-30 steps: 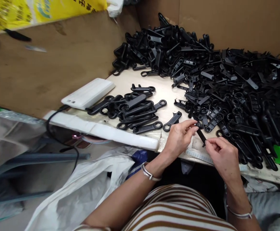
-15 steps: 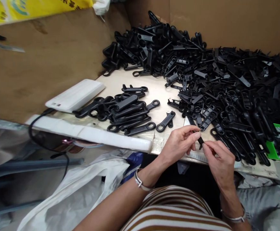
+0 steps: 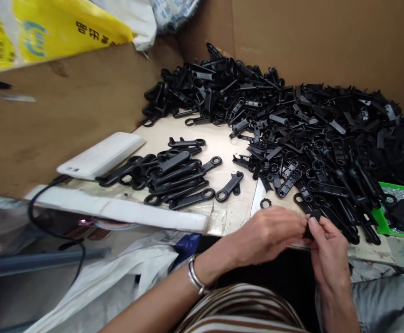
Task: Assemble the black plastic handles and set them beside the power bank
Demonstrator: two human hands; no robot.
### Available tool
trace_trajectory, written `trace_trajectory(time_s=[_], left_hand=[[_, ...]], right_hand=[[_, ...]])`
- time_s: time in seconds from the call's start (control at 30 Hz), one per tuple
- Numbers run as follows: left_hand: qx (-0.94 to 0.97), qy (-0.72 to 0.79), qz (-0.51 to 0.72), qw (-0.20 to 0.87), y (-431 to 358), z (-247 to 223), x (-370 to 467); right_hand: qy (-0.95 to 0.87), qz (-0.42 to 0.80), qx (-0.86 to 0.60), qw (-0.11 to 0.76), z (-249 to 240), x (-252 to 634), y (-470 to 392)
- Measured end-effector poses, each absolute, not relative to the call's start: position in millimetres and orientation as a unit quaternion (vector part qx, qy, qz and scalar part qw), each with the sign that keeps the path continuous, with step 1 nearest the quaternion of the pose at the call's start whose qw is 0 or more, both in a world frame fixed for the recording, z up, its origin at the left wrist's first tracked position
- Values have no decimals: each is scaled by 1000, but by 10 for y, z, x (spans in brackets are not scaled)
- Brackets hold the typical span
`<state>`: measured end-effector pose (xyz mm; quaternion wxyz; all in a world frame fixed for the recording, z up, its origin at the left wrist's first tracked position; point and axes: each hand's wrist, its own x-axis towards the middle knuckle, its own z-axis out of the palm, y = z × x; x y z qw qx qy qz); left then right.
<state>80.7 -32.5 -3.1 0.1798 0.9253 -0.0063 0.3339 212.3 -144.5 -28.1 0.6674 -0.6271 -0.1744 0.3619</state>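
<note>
At the table's front edge my right hand (image 3: pixel 331 247) pinches a small black plastic part (image 3: pixel 314 216) between thumb and fingers. My left hand (image 3: pixel 271 233) reaches across to the same part, its fingers closed together at the part's left side; its fingertips are partly hidden. Just beyond my left hand a black ring end (image 3: pixel 265 203) of another part shows. Behind both hands lies a large heap of black plastic handle-like parts (image 3: pixel 287 178) with ring ends. To the left is a smaller pile of similar black handles (image 3: pixel 174 169), with one handle (image 3: pixel 229 186) lying apart beside it.
A white flat box (image 3: pixel 101 155) with a black cable (image 3: pixel 31 208) lies at the left. On the right, a green tray (image 3: pixel 382 222) contains small shiny pieces and black parts. Brown cardboard walls (image 3: pixel 309 41) enclose the back and left. White plastic sheeting (image 3: pixel 125 277) hangs below the table.
The view has tilted and shifted slightly. Both hands have moved toward the right; the left hand has turned its back up, and the part now sits upright in the right hand's pinch.
</note>
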Motion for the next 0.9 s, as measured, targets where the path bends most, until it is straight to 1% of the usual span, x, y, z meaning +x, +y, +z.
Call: trace_trajectory(time_s=[0.03, 0.13, 0.2, 0.27, 0.37, 0.43, 0.47, 0.53, 0.6, 0.67, 0.7, 0.77, 0.9], left_hand=[[940, 10, 312, 136, -242, 2, 833], [975, 49, 212, -52, -3, 21, 963], [977, 49, 166, -128, 119, -14, 1068], [975, 34, 160, -151, 206, -42, 1148], [973, -2, 197, -121, 265, -13, 1170], [969, 6, 243, -41, 236, 37, 1119], [962, 32, 271, 26, 196, 56, 1081], [914, 129, 320, 214, 72, 61, 1005], [798, 227, 345, 438, -84, 20, 947], [647, 272, 338, 627, -231, -41, 913], [582, 274, 331, 691, -291, -68, 903], [502, 267, 327, 755, -376, -99, 888], [498, 250, 355, 751, -424, -88, 853]], right_hand=[[-188, 334, -644, 662, -300, 2134, -1461], [-266, 280, -693, 609, -348, 2144, -1500], [-323, 244, -710, 576, -354, 2139, -1519], [-368, 217, -713, 556, -340, 2132, -1537], [-389, 222, -712, 540, -317, 2127, -1572], [-355, 233, -723, 545, -318, 2126, -1592], [-329, 234, -726, 557, -323, 2124, -1594], [-287, 240, -710, 596, -332, 2117, -1574], [-271, 255, -667, 645, -325, 2094, -1515], [-271, 272, -626, 679, -294, 2051, -1426], [-274, 278, -614, 686, -271, 2023, -1377], [-284, 275, -612, 685, -221, 1961, -1284], [-316, 245, -632, 664, -153, 1871, -1162]])
